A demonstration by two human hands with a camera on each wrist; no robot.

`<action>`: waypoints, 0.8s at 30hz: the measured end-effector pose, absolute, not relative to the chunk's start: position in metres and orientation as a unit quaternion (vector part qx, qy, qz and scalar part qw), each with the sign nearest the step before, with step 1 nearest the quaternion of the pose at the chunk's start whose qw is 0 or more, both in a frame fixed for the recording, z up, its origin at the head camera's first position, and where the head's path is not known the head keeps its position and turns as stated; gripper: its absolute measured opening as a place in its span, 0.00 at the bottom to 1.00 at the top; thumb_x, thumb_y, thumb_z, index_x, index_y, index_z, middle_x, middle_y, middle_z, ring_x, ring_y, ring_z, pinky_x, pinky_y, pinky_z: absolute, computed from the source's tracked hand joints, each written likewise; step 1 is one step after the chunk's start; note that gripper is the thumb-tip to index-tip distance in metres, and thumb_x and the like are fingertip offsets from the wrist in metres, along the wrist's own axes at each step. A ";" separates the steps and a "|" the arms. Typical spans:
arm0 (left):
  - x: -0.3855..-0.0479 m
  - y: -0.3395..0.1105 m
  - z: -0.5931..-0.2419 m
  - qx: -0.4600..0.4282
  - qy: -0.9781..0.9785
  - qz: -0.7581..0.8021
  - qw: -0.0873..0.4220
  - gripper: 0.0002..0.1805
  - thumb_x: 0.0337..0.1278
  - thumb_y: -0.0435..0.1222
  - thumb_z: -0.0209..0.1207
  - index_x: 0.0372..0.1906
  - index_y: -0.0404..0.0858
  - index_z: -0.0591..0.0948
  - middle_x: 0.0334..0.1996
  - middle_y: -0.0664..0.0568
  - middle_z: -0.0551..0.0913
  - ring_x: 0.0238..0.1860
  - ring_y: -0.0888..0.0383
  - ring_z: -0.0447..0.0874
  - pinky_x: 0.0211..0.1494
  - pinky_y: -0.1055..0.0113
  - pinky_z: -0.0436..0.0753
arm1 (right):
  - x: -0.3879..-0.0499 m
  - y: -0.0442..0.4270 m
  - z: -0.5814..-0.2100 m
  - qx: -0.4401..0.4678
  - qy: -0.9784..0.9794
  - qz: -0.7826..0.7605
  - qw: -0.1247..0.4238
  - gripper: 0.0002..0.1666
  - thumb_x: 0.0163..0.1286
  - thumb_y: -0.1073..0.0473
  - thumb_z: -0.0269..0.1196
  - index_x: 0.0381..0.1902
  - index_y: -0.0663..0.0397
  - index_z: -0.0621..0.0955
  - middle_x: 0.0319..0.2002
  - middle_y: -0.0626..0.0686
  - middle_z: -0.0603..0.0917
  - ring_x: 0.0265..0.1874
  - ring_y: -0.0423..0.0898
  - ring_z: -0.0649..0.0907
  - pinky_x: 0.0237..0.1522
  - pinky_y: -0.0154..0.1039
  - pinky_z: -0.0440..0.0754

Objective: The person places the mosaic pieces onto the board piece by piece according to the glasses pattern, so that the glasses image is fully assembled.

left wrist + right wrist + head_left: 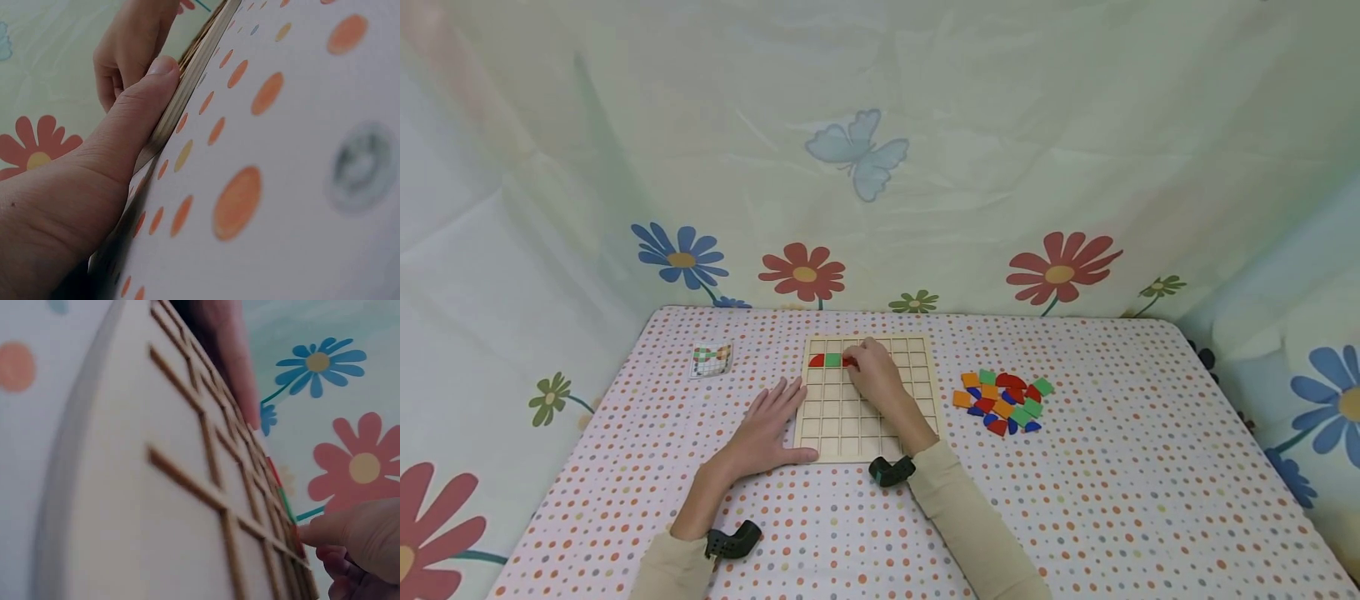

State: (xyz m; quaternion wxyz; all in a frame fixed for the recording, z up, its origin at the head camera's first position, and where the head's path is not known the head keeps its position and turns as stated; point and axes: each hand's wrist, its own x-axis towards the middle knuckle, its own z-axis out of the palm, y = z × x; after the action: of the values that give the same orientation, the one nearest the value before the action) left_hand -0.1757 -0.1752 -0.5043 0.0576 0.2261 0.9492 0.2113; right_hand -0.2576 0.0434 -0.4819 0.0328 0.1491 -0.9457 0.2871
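Right hand [877,377] pinches a flat red piece [847,362], best seated level! Left hand [767,429], fingers spread, should keep the pale wooden gridded board [831,410] at its thumb steady.

left hand [769,429]'s lying palm down with the thumb [799,456] stuck out sideways, while the right hand [878,375]'s a bit further forward, fingers [331,529] bent into a pinch

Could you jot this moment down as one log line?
right hand: touches red piece | left hand: at left edge of grid board | loose pieces: right of board
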 end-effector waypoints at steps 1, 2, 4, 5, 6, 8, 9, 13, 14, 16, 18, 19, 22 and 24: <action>-0.175 -0.176 -0.504 0.225 0.950 0.208 0.058 0.59 0.46 0.67 0.61 0.77 0.40 0.52 0.79 0.48 0.47 0.79 0.43 0.41 0.77 0.41 0.46 | -0.258 0.043 -0.479 0.152 -0.944 0.289 0.032 0.14 0.68 0.63 0.62 0.51 0.53 0.84 0.42 0.55 0.80 0.37 0.47 0.77 0.36 0.38 0.77; -0.175 -0.176 -0.504 0.223 0.951 0.204 0.057 0.59 0.47 0.68 0.61 0.77 0.40 0.52 0.79 0.48 0.47 0.79 0.43 0.41 0.77 0.41 0.46 | -0.257 0.043 -0.476 0.156 -0.942 0.294 0.029 0.15 0.68 0.62 0.63 0.52 0.53 0.83 0.42 0.55 0.80 0.37 0.47 0.77 0.35 0.37 0.76; -0.174 -0.178 -0.504 0.218 0.953 0.202 0.055 0.59 0.46 0.68 0.61 0.77 0.40 0.52 0.79 0.48 0.47 0.79 0.43 0.41 0.78 0.42 0.46 | -0.255 0.044 -0.468 0.166 -0.937 0.305 0.021 0.18 0.68 0.60 0.63 0.56 0.54 0.81 0.42 0.56 0.80 0.37 0.47 0.77 0.35 0.37 0.76; -0.173 -0.179 -0.505 0.215 0.954 0.201 0.054 0.59 0.46 0.68 0.61 0.77 0.40 0.52 0.79 0.48 0.47 0.79 0.44 0.41 0.78 0.42 0.45 | -0.253 0.046 -0.463 0.173 -0.935 0.310 0.019 0.20 0.68 0.60 0.63 0.57 0.54 0.80 0.43 0.56 0.81 0.37 0.47 0.78 0.35 0.37 0.76; -0.172 -0.180 -0.505 0.212 0.955 0.201 0.053 0.60 0.46 0.68 0.61 0.77 0.40 0.52 0.79 0.48 0.47 0.79 0.44 0.41 0.78 0.42 0.45 | -0.251 0.048 -0.459 0.179 -0.932 0.316 0.016 0.21 0.68 0.59 0.63 0.58 0.55 0.80 0.43 0.56 0.81 0.38 0.47 0.79 0.35 0.36 0.77; -0.171 -0.182 -0.505 0.209 0.955 0.204 0.049 0.60 0.45 0.68 0.61 0.77 0.40 0.52 0.79 0.48 0.47 0.79 0.44 0.41 0.78 0.42 0.46 | -0.245 0.054 -0.451 0.200 -0.927 0.317 0.019 0.22 0.67 0.58 0.65 0.58 0.55 0.79 0.43 0.55 0.81 0.39 0.47 0.79 0.36 0.36 0.78; -0.170 -0.182 -0.505 0.208 0.955 0.205 0.048 0.60 0.45 0.68 0.61 0.77 0.40 0.53 0.79 0.48 0.47 0.79 0.43 0.41 0.77 0.42 0.46 | -0.241 0.060 -0.449 0.215 -0.925 0.313 0.025 0.22 0.66 0.59 0.65 0.58 0.55 0.79 0.42 0.55 0.81 0.39 0.47 0.80 0.36 0.36 0.78; -0.171 -0.182 -0.508 0.211 0.954 0.208 0.047 0.60 0.45 0.69 0.61 0.77 0.40 0.52 0.79 0.48 0.47 0.79 0.43 0.41 0.77 0.42 0.46 | -0.225 0.091 -0.444 0.258 -0.920 0.289 0.060 0.20 0.65 0.58 0.66 0.55 0.53 0.81 0.42 0.52 0.82 0.41 0.45 0.80 0.39 0.36 0.80; -0.171 -0.182 -0.508 0.212 0.954 0.208 0.048 0.60 0.45 0.69 0.61 0.77 0.41 0.52 0.79 0.49 0.46 0.79 0.44 0.41 0.77 0.42 0.46 | -0.221 0.101 -0.444 0.265 -0.920 0.283 0.065 0.20 0.65 0.59 0.66 0.55 0.52 0.81 0.43 0.52 0.81 0.41 0.45 0.80 0.39 0.36 0.81; -0.172 -0.181 -0.509 0.215 0.952 0.211 0.047 0.60 0.45 0.68 0.61 0.77 0.41 0.52 0.79 0.49 0.47 0.79 0.44 0.41 0.77 0.42 0.46 | -0.214 0.122 -0.444 0.272 -0.919 0.273 0.079 0.19 0.64 0.59 0.67 0.53 0.53 0.82 0.43 0.51 0.81 0.41 0.45 0.80 0.39 0.37 0.81; -0.173 -0.180 -0.507 0.219 0.951 0.212 0.049 0.60 0.45 0.68 0.61 0.77 0.41 0.51 0.79 0.50 0.46 0.80 0.45 0.40 0.78 0.42 0.45 | -0.208 0.146 -0.446 0.277 -0.919 0.268 0.088 0.19 0.63 0.60 0.68 0.52 0.54 0.82 0.44 0.52 0.81 0.42 0.45 0.80 0.39 0.37 0.82; -0.173 -0.179 -0.507 0.220 0.951 0.213 0.051 0.60 0.45 0.68 0.61 0.77 0.41 0.51 0.79 0.50 0.46 0.80 0.45 0.40 0.78 0.43 0.45 | -0.206 0.157 -0.448 0.280 -0.919 0.260 0.093 0.19 0.63 0.60 0.68 0.52 0.55 0.82 0.44 0.52 0.81 0.42 0.46 0.80 0.39 0.38 0.82; -0.175 -0.177 -0.507 0.224 0.949 0.215 0.054 0.60 0.45 0.67 0.62 0.78 0.41 0.51 0.79 0.50 0.46 0.80 0.45 0.39 0.78 0.43 0.44 | -0.204 0.195 -0.453 0.278 -0.924 0.246 0.097 0.19 0.62 0.60 0.68 0.51 0.57 0.82 0.47 0.54 0.81 0.42 0.48 0.81 0.38 0.40 0.82; -0.176 -0.177 -0.508 0.225 0.949 0.215 0.055 0.60 0.45 0.67 0.62 0.78 0.41 0.50 0.79 0.50 0.45 0.80 0.46 0.39 0.78 0.43 0.44 | -0.206 0.218 -0.456 0.259 -0.932 0.238 0.083 0.21 0.63 0.61 0.68 0.54 0.58 0.81 0.49 0.57 0.81 0.43 0.51 0.82 0.40 0.44 0.83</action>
State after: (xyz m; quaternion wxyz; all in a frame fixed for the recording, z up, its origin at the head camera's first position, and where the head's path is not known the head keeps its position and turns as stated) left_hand -0.1760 -0.1765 -0.5082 0.0546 0.2252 0.9487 0.2150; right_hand -0.2058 0.2184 -0.4563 0.0829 0.2587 -0.9325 0.2382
